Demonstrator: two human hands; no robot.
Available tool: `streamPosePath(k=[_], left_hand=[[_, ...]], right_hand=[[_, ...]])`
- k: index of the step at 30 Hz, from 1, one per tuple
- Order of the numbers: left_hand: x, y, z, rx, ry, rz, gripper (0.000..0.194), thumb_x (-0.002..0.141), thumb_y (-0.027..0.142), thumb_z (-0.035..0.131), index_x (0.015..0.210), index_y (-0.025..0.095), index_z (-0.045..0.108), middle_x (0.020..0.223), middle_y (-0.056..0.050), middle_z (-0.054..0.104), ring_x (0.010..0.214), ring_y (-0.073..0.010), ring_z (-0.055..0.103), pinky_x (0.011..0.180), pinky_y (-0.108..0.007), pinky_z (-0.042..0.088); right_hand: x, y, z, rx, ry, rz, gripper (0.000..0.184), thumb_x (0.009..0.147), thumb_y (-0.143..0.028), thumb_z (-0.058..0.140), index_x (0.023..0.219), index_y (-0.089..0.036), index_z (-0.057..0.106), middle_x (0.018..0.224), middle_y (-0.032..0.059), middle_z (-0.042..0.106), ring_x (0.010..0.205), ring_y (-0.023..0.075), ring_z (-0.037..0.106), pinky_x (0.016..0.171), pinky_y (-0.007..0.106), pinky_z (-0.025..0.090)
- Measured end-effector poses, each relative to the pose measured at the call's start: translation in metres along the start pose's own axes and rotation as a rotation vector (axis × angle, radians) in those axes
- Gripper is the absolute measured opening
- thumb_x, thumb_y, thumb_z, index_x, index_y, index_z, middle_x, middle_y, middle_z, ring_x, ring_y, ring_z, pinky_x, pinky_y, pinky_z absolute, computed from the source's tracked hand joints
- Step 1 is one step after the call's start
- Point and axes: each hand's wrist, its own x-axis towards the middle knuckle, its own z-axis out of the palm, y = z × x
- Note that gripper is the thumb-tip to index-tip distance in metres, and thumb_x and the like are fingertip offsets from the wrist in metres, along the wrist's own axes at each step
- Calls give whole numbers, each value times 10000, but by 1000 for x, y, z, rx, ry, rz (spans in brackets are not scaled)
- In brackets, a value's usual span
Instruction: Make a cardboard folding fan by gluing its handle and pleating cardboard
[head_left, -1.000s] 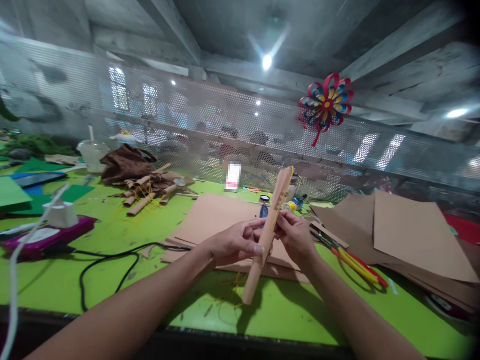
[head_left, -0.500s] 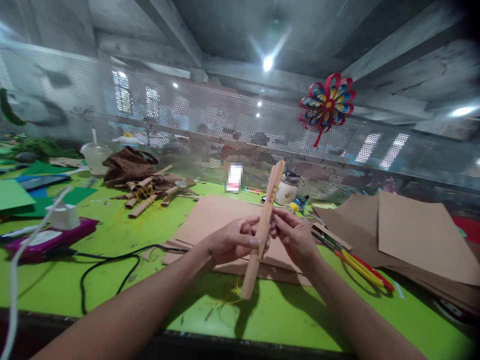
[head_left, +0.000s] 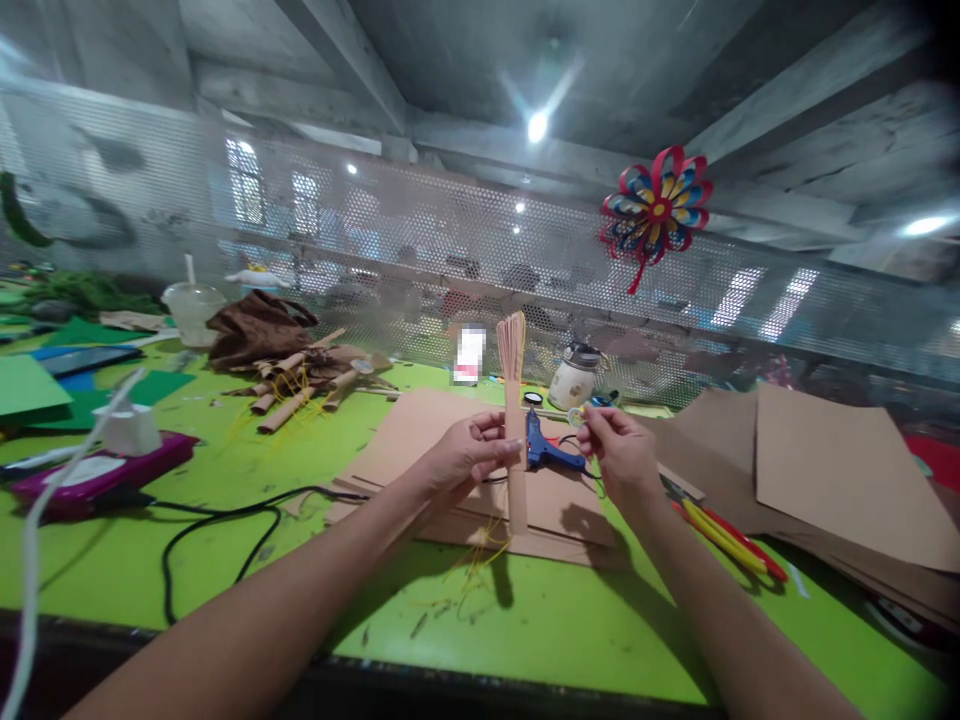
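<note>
My left hand is closed around a brown paper roll with a fringed, pleated top, held upright over the sheets. A yellow thread runs down the fringe's right edge, and loose yellow strands trail near the roll's lower end. My right hand is raised to the right, its fingers pinched together beside a small yellowish spool. Whatever they hold, if anything, is too small to make out. Between the hands, a blue glue gun lies on the brown paper sheets.
Scissors with red and yellow handles lie at right, beside more brown paper. A jar stands behind. At left are a purple power strip, a black cable and a bundle of paper rolls.
My right hand has moved away from the roll to the right. The roll has turned from slanted to nearly upright and shifted left, bringing the glue gun into view.
</note>
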Motion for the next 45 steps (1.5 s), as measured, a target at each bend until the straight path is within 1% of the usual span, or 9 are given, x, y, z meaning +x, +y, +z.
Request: streamPosePath(k=[4,8,10,12,14,18,23,33,45], left_hand=[[-2,2,0,65,-5,-38,217,610,85,800,794,60,689,749,-90,684,685,-138,636,709,-258,508],[-1,3,-3,79,-8,-47,227,633,115,792,841,67,714,769,-95,693,688,-140,630,699,-258,503],[1,4,-6,62,-14,-29,239,651,132,787,873,69,722,799,-102,700,714,-134,629,731,-251,496],[3,5,-9,34,-9,-5,238,665,152,784,882,72,727,819,-108,703,750,-135,629,765,-248,488],[4,7,-11,14,17,6,237,668,164,786,879,73,729,823,-111,702,770,-140,629,777,-251,483],[4,13,-14,25,39,9,265,679,175,780,910,61,719,824,-113,697,786,-147,627,782,-249,472],[4,17,-16,15,34,-1,275,698,185,764,938,64,706,814,-116,696,798,-169,632,773,-269,476],[-1,17,-10,-62,-12,-54,245,728,184,731,952,135,644,779,-33,654,724,-138,626,696,-246,484],[-8,20,-5,-8,-137,-43,173,821,247,634,951,162,558,786,-59,639,732,-154,592,713,-284,468]], right_hand=[[0,-12,-1,71,-47,27,381,710,-465,726,565,-164,542,435,-60,458,348,39,347,314,171,196],[-5,-21,0,42,-159,-25,368,719,-389,730,487,-169,550,483,-33,490,460,71,433,437,211,359],[-7,-24,-1,-30,-268,-28,149,685,-305,759,662,-179,684,713,16,637,672,122,556,608,249,453],[-8,-24,-2,-95,-367,12,291,673,-284,764,950,-210,717,1015,54,661,917,183,577,767,301,467],[-8,-23,-3,-141,-428,62,337,716,-335,730,1027,-209,701,1125,76,634,1012,211,559,835,330,451],[-15,-16,3,-246,-651,158,377,856,-480,558,902,-145,725,984,107,669,898,191,596,809,334,446],[-41,-10,25,-316,-902,219,378,888,-459,532,840,-121,693,801,65,651,757,152,576,720,295,438],[-64,6,39,119,-864,424,262,875,-357,597,898,-107,671,805,55,644,732,123,581,764,301,455],[-71,10,39,272,-896,523,232,883,-321,598,936,-100,644,824,68,642,770,137,616,792,326,472]])
